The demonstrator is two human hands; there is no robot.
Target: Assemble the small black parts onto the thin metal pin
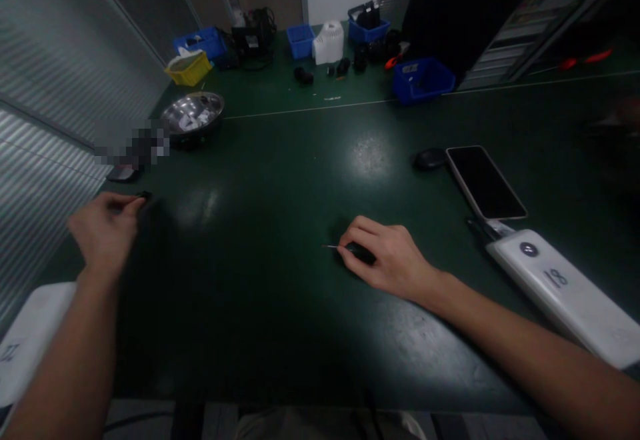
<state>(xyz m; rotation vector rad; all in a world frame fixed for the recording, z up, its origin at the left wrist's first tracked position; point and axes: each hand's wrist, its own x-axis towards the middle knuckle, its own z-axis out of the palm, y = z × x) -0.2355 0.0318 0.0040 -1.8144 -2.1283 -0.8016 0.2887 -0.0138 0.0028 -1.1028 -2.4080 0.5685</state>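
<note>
My right hand (pixel 383 257) rests low over the green table, its fingers closed around the dark handle of a small screwdriver (pixel 361 252). The thin metal shaft sticks out to the left past my fingertips. At the left side, my left hand (pixel 107 227) pinches a small black piece (pixel 145 195) between thumb and fingers; its exact kind is too small to make out. A steel bowl (pixel 217 108) holding small white pieces stands beyond my left hand.
A dark mouse (pixel 431 159), a phone (pixel 485 183) and a white device (pixel 565 293) lie at the right. Another white device (pixel 35 333) is at the lower left. Blue bins (pixel 424 83), a yellow bin (pixel 190 71) and black parts (pixel 303 75) line the far side.
</note>
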